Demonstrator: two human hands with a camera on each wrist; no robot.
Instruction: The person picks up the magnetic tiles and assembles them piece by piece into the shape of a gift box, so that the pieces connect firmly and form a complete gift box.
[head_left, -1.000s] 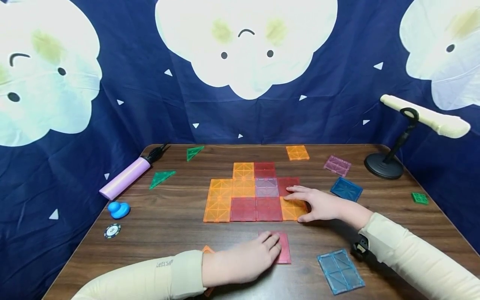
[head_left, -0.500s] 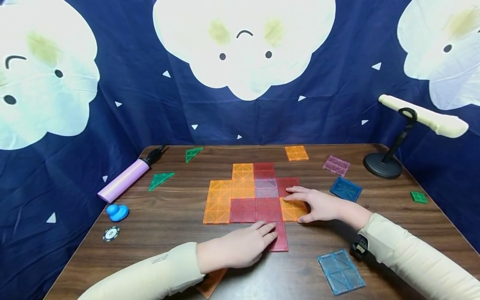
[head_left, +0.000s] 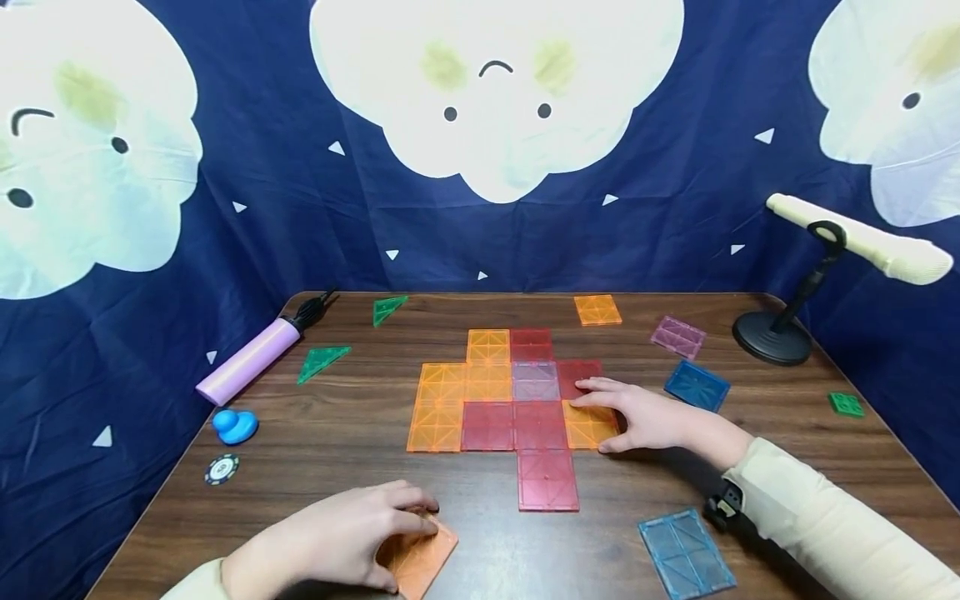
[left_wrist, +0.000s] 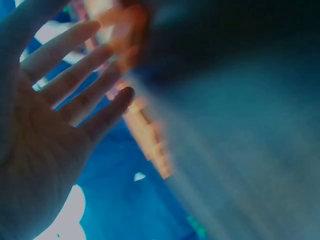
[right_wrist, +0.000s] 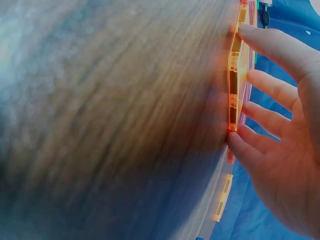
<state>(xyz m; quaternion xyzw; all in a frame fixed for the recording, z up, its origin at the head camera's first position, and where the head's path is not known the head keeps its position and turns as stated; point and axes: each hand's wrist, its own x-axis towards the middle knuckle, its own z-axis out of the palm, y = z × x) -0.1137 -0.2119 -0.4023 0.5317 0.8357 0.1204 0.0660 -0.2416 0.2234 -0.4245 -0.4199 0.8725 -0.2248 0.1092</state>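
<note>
Tabletop (head_left: 330, 454) of brown wood is covered in its middle by joined orange, red and purple tiles (head_left: 489, 425). Left hand (head_left: 348, 529) and right hand (head_left: 651, 417) are seen with fingers relaxed and parted. By the latter, the group's rightmost orange tile (head_left: 588, 425) is touched; by the former, a separate orange tile (head_left: 424, 560), nearer to the camera, is partly covered.
</note>
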